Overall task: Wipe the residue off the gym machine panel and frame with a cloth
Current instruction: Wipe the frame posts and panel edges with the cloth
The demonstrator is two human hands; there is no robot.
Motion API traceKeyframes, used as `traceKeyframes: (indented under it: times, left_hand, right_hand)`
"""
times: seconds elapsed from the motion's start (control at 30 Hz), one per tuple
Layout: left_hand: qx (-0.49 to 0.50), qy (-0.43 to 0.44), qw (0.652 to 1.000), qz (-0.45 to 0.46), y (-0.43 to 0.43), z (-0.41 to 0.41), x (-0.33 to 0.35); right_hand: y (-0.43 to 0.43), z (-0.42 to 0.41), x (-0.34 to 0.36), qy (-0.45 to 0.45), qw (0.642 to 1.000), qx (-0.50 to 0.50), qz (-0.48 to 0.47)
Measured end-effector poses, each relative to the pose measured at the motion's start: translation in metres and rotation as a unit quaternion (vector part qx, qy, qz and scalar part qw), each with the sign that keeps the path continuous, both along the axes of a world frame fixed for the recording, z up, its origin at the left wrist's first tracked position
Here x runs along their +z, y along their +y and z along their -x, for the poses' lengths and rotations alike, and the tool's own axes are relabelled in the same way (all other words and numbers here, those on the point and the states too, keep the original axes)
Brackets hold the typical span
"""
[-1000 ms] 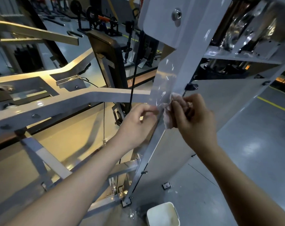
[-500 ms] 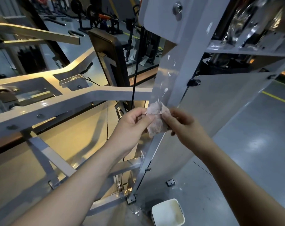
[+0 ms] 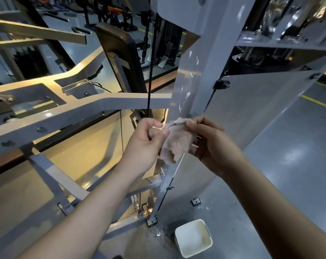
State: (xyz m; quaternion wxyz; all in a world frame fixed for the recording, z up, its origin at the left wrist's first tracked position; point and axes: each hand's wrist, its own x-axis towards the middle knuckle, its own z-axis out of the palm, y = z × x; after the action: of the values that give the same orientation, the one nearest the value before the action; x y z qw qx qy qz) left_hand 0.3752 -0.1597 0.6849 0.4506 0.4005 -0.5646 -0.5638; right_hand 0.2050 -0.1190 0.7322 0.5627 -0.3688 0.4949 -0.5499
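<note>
**Cloth lifted off upright, refolding**

You pinched the pink cloth (image 3: 177, 141) between left hand (image 3: 147, 144) and right hand (image 3: 209, 141), both closed on it. A second earlier it pressed the frame upright (image 3: 201, 75); now off. White residue streaks (image 3: 184, 98) above remained unwiped.

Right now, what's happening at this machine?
A person is cleaning a gym machine. Both hands hold a pinkish cloth in front of the grey upright frame: the left hand pinches its left edge, the right hand has a grip on its right side. White residue streaks remain on the clear panel just above the cloth, so wiping is unfinished. A white tub sits on the floor below.
</note>
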Motion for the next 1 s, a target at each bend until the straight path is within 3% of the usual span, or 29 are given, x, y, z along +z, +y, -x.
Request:
traceKeyframes:
  times: [0.07,0.17,0.27,0.37,0.43,0.5,0.57,0.63,0.77,0.9,0.93,1.0]
  left_hand:
    - [0.054,-0.068,0.994,0.060,0.000,-0.001,-0.001]
    - [0.096,-0.089,0.981,0.144,0.004,-0.001,0.004]
    - [-0.002,-0.090,0.980,0.177,0.007,0.001,0.009]
    - [-0.049,-0.081,0.985,0.142,0.007,0.008,0.012]
    - [-0.053,-0.018,0.997,0.045,0.006,0.014,0.010]
    - [-0.048,0.071,0.994,-0.073,0.005,0.019,0.008]
    - [0.003,0.067,0.994,-0.081,0.005,0.022,0.008]
    - [0.087,-0.031,0.996,0.020,0.004,0.024,0.008]
    - [0.174,-0.163,0.952,0.195,-0.007,0.035,0.006]
    - [0.196,-0.270,0.898,0.286,-0.032,0.057,0.000]
    - [0.196,-0.283,0.896,0.281,-0.039,0.061,-0.002]
    - [0.177,-0.242,0.916,0.266,-0.048,0.066,-0.003]
  right_hand:
    - [-0.001,0.000,0.001,0.032,0.999,-0.024,-0.004]
    - [-0.002,0.004,0.000,0.067,0.996,-0.062,0.000]
    - [-0.004,0.007,0.000,0.071,0.996,-0.049,0.008]
    - [-0.008,0.010,0.000,0.035,0.999,-0.037,-0.005]
    - [-0.010,0.011,-0.001,0.041,0.999,-0.028,-0.011]
    - [-0.011,0.011,-0.003,0.094,0.995,-0.018,-0.017]
    - [-0.013,0.012,-0.003,0.199,0.979,-0.043,-0.015]
    - [-0.014,0.017,0.003,0.302,0.949,-0.089,0.014]
    - [-0.017,0.029,0.014,0.451,0.879,-0.106,0.110]
    - [-0.027,0.037,0.015,0.659,0.714,-0.091,0.219]
    - [-0.029,0.039,0.015,0.695,0.677,-0.084,0.227]
    - [-0.034,0.042,0.016,0.726,0.642,-0.080,0.232]
